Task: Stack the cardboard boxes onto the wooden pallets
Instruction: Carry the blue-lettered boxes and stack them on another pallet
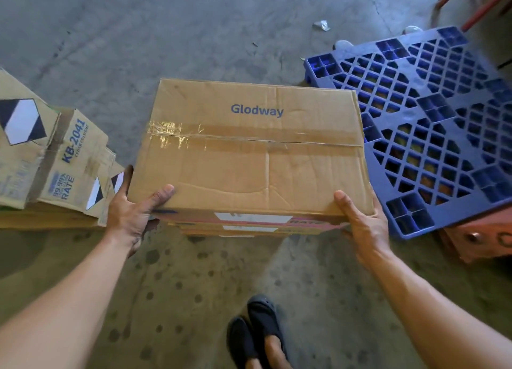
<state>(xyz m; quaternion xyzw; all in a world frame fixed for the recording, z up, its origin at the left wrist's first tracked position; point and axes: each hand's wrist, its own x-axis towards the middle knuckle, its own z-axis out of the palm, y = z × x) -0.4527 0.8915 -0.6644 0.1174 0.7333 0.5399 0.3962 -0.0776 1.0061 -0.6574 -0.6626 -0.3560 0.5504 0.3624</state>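
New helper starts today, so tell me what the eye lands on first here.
The big taped cardboard box marked Glodway fills the centre, with the left hand and right hand holding its near corners. A blue pallet lies at right, and printed boxes sit at left.

Left hand point(130, 216), right hand point(364, 226): curled, thumbs uppermost.

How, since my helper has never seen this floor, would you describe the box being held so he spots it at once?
Find the blue lattice pallet on the right; just left of it is a wide brown box, gripped at its near corners by the left hand and right hand. Unlike the KB-2041 boxes further left, its top reads Glodway in blue.
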